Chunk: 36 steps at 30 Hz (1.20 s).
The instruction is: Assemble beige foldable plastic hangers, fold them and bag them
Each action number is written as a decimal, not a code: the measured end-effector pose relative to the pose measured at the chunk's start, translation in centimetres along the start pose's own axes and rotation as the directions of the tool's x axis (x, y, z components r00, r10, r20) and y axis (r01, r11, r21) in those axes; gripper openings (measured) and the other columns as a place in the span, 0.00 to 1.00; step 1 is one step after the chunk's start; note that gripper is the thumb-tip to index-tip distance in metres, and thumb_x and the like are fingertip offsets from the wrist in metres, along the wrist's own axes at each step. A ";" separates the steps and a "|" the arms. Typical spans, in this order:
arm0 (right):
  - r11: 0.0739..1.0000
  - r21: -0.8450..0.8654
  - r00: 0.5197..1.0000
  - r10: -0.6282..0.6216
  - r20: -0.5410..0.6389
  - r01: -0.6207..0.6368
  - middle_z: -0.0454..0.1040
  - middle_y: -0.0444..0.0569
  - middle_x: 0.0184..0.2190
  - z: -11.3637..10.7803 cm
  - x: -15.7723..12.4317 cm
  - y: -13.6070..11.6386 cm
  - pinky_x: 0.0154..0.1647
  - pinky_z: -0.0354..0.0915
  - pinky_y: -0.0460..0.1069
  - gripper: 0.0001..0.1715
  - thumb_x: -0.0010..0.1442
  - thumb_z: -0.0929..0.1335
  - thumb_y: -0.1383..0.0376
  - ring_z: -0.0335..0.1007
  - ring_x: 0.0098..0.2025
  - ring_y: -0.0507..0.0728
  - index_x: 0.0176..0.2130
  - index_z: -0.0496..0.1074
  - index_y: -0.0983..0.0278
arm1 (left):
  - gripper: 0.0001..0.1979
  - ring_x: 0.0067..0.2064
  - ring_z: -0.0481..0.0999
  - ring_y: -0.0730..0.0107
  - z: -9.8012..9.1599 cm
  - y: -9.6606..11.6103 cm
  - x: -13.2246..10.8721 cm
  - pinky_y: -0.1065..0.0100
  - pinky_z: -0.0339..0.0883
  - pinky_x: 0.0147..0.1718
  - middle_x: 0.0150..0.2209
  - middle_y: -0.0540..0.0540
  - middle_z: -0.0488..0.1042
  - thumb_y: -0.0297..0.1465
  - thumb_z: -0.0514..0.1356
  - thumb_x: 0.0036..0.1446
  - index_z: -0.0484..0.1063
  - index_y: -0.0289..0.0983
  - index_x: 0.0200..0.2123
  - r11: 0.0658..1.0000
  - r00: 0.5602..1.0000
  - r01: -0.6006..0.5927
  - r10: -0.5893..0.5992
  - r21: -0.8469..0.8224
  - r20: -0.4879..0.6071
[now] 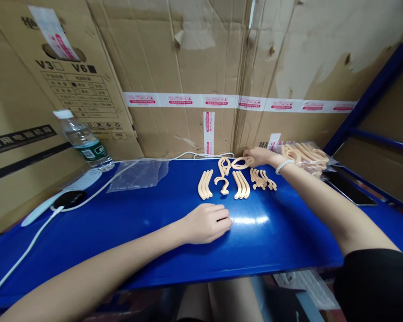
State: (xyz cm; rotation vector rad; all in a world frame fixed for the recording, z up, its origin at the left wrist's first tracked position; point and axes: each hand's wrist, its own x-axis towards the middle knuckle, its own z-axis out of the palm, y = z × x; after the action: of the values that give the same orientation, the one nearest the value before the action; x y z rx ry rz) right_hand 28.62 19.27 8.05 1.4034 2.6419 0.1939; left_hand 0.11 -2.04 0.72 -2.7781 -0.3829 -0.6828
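Note:
My right hand (259, 156) reaches to the back of the blue table, its fingers closed at the right end of a beige oval hanger piece (239, 163). Beside that lies a second looped piece (224, 166). My left hand (208, 223) rests on the tabletop nearer me, fingers curled in, with nothing visible in them. Between the hands are curved hanger arms in a left group (206, 184) and a right group (242, 184), with a hanger hook (223, 184) between them. Several smaller hooks (262, 179) lie in a cluster to the right.
A clear bag of beige parts (305, 156) sits at the back right, by a dark phone-like slab (351, 188). Leftward are an empty plastic bag (139, 175), a water bottle (87, 145), a white brush (83, 180) and a black puck with a cable (70, 199). Cardboard (188, 58) walls the back.

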 end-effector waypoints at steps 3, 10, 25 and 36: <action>0.996 0.080 0.998 0.048 -0.048 -0.044 0.79 0.55 0.43 -0.9 -0.8 0.6 0.42 0.65 0.50 0.30 0.48 0.74 0.63 0.75 0.43 0.63 0.51 0.72 0.66 | 0.15 0.31 0.69 0.67 0.1 0.0 0.0 0.65 0.62 0.29 0.30 0.46 0.73 0.30 0.49 0.70 0.72 0.36 0.33 1.000 1.000 -0.003 0.003 -0.017 0.003; 0.956 0.272 0.963 0.169 -0.211 -0.108 0.79 0.57 0.48 -2.8 -4.7 0.3 0.47 0.68 0.53 0.32 0.52 0.73 0.62 0.75 0.48 0.65 0.55 0.70 0.68 | 0.10 0.36 0.75 0.67 -0.3 -0.5 -0.3 0.67 0.66 0.34 0.36 0.45 0.77 0.30 0.52 0.68 0.73 0.35 0.39 0.971 0.991 0.108 -0.123 -0.212 -0.057; 0.636 0.658 0.892 -0.111 -0.439 0.404 0.78 0.51 0.43 -2.2 -13.5 -16.8 0.40 0.71 0.52 0.24 0.61 0.68 0.70 0.74 0.41 0.58 0.57 0.71 0.59 | 0.13 0.25 0.70 0.74 -2.6 0.0 0.7 0.72 0.62 0.29 0.25 0.53 0.73 0.34 0.64 0.59 0.77 0.38 0.47 0.521 0.658 0.649 -0.751 -0.555 0.064; 0.078 0.976 0.926 0.306 -0.220 0.205 0.73 0.41 0.27 0.5 -12.9 -16.1 0.26 0.71 0.48 0.16 0.58 0.74 0.57 0.72 0.23 0.52 0.42 0.71 0.61 | 0.11 0.25 0.74 0.74 -1.3 -0.8 0.2 0.73 0.69 0.24 0.32 0.49 0.77 0.40 0.60 0.64 0.68 0.37 0.39 0.171 0.400 0.514 -0.915 -0.841 0.058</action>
State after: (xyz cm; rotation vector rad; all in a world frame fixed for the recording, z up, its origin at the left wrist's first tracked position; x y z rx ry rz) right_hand 22.78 -0.30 5.51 1.7892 2.9782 -2.0596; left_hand -0.55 -1.68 2.09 -2.6686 -1.8660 -2.2141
